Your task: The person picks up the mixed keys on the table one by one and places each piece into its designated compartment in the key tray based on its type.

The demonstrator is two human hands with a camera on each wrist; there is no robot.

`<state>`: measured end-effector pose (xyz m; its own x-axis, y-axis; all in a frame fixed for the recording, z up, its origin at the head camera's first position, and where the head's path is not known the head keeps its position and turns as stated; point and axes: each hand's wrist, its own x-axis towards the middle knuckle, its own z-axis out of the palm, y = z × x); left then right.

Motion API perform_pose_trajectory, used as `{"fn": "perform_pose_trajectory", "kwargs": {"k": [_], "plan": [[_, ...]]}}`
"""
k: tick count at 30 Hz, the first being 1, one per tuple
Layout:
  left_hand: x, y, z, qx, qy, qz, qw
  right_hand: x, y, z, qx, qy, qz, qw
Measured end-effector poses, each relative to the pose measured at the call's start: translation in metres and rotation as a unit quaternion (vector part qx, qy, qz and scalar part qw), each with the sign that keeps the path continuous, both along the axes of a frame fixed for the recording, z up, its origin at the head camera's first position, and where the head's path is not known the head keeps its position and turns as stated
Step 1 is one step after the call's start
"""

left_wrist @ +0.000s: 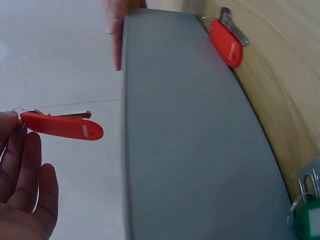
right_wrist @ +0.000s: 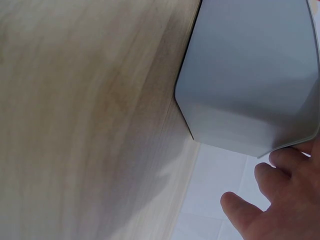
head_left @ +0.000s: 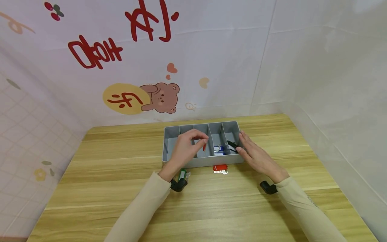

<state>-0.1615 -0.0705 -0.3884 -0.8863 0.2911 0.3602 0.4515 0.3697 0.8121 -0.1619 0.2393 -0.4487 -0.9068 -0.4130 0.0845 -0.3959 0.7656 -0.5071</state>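
My left hand is over the middle of a grey divided box. Its thumb and forefinger pinch the ring of a red key tag, which hangs with a metal key beside it. At the box's right end my right hand rests against the wall, fingers along the outside and thumb by the front corner. Close to that thumb, a dark tag leans in the rightmost compartment. Blue key tags lie in the compartment left of it.
In front of the box, another red key tag with a key lies on the wooden table. A green key tag lies near my left wrist, partly covered by the black wrist camera. White printed walls enclose the table.
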Motion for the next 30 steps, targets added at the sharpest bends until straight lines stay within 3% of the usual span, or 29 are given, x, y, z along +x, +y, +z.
{"fn": "perform_pose_trajectory", "kwargs": {"k": [6,19,30], "plan": [[-0.014,0.008,-0.008,-0.032,-0.011,-0.012,0.9993,0.0,0.001,0.0,0.001,0.0,0.001,1.0],[-0.032,0.01,-0.019,-0.115,-0.034,0.014,0.9927,-0.001,0.0,0.003,0.0,0.005,0.008,1.0],[-0.039,0.011,-0.025,-0.193,-0.012,0.031,0.9807,0.0,0.0,0.003,0.003,-0.001,0.006,1.0]]}}
